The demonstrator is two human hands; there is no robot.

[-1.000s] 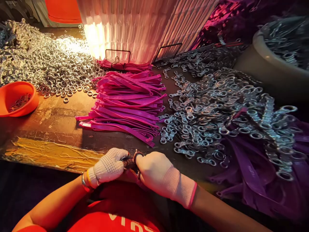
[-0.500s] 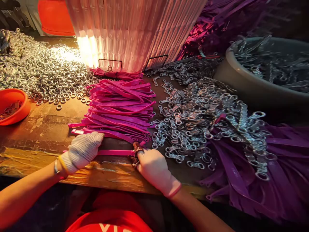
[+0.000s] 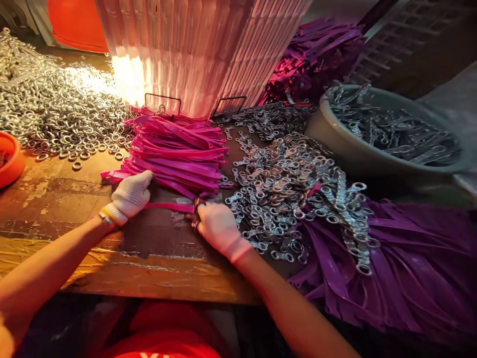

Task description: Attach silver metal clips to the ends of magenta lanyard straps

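My left hand [image 3: 131, 195], in a white knit glove, is closed on the left part of a pink strap [image 3: 169, 206]. The strap runs nearly level to my right hand [image 3: 218, 223], also gloved, whose closed fingers hold its other end beside a small dark piece [image 3: 196, 211] that is too unclear to name. Just beyond both hands lies a stack of pink straps [image 3: 177, 151]. To the right of my right hand is a heap of metal ring links [image 3: 283, 184].
Metal rings [image 3: 63, 114] are piled at the left by an orange bowl [image 3: 15, 161]. A ribbed translucent panel [image 3: 186, 54] stands behind the stack. At the right are a grey tub [image 3: 320, 124] of metal parts and purple straps [image 3: 395, 263] over the table edge.
Both hands have moved away from the table's front edge toward the stack, with the strap still between them. The camera view has turned somewhat to the right.
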